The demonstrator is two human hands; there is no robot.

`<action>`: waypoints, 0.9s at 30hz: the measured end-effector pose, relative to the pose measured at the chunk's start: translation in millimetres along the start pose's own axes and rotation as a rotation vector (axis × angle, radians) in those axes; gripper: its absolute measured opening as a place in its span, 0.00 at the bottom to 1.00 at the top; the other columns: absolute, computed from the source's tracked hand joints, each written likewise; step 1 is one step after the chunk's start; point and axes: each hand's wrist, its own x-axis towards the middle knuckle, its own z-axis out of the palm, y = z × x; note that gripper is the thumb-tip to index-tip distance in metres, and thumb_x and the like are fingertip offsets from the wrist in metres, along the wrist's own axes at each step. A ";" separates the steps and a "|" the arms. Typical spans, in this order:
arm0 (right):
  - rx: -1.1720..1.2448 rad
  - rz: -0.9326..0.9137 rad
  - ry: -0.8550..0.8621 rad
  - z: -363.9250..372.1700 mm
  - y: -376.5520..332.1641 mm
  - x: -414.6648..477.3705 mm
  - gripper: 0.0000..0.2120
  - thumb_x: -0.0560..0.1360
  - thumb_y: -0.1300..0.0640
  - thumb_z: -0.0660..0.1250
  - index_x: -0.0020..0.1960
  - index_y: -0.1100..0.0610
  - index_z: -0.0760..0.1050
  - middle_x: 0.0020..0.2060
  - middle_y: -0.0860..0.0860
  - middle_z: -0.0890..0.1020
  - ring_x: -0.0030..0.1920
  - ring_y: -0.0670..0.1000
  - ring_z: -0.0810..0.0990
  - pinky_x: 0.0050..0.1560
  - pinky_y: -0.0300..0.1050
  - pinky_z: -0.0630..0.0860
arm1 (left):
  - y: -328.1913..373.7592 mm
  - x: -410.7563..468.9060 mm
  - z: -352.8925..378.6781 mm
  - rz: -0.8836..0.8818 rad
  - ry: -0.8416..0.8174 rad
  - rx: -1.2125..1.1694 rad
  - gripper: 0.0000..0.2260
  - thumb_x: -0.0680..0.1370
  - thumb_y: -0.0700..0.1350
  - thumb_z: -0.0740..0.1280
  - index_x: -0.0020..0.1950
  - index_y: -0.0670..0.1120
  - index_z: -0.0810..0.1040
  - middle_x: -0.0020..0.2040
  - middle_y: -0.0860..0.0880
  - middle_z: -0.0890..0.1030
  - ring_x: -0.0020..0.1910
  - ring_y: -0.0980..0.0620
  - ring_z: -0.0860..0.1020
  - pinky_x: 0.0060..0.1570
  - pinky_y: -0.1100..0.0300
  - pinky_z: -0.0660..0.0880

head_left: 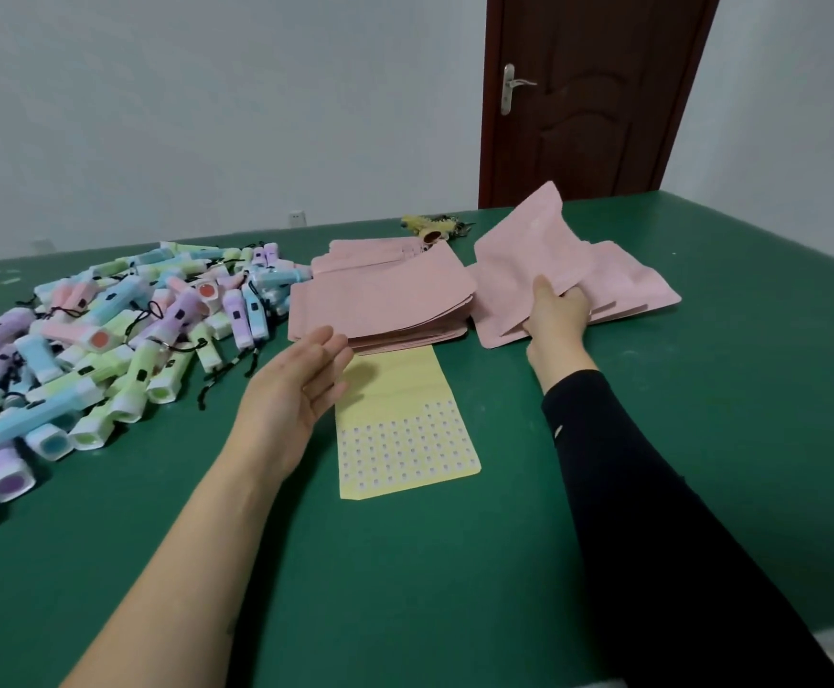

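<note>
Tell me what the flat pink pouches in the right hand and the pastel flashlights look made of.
Flat pink pouches: probably matte plastic film or coated paper; they bend and fan softly in the right hand. Pastel flashlights: likely moulded plastic, smooth and slightly glossy.

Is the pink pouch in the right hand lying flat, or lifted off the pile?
Lifted. The right hand grips the pink pouch at its near edge, and its far end stands bent up above the other pouches.
</note>
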 end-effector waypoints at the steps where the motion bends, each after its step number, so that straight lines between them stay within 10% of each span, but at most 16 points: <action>1: -0.037 0.007 -0.005 1.6 3.3 0.1 0.08 0.79 0.62 0.61 0.57 0.63 0.73 0.54 0.57 0.80 0.52 0.60 0.79 0.56 0.55 0.78 | -0.4 0.7 -1.0 -0.005 0.008 -0.002 0.10 0.84 0.42 0.59 0.61 0.49 0.76 0.57 0.53 0.84 0.58 0.56 0.81 0.53 0.60 0.76; 9: -0.359 -0.013 -0.022 0.6 12.4 0.2 0.16 0.79 0.57 0.63 0.63 0.65 0.71 0.58 0.60 0.79 0.57 0.62 0.79 0.59 0.57 0.77 | -1.5 6.7 -3.2 -0.045 0.068 -0.040 0.09 0.83 0.42 0.59 0.59 0.48 0.77 0.55 0.52 0.85 0.56 0.55 0.82 0.53 0.58 0.77; 15: -0.961 -0.504 0.234 -1.3 13.9 -7.7 0.36 0.77 0.59 0.67 0.78 0.56 0.50 0.76 0.57 0.58 0.74 0.59 0.59 0.69 0.56 0.62 | 2.6 4.3 -3.5 -0.063 0.107 -0.088 0.09 0.83 0.41 0.59 0.58 0.48 0.77 0.53 0.52 0.85 0.54 0.55 0.83 0.47 0.61 0.79; 21: -1.669 -0.633 -0.134 12.4 25.5 -22.8 0.23 0.77 0.60 0.59 0.72 0.58 0.66 0.78 0.53 0.55 0.78 0.60 0.41 0.69 0.75 0.41 | 6.0 0.5 -2.1 -0.080 0.135 -0.118 0.09 0.83 0.40 0.59 0.57 0.48 0.78 0.52 0.52 0.86 0.53 0.55 0.83 0.48 0.60 0.78; 27: -1.735 -0.544 -0.214 8.4 26.7 -23.2 0.26 0.79 0.56 0.58 0.76 0.59 0.59 0.79 0.54 0.52 0.78 0.60 0.40 0.67 0.77 0.41 | 10.4 -3.8 -1.4 -0.071 0.141 -0.121 0.09 0.83 0.40 0.59 0.56 0.49 0.77 0.52 0.52 0.86 0.53 0.55 0.83 0.51 0.58 0.79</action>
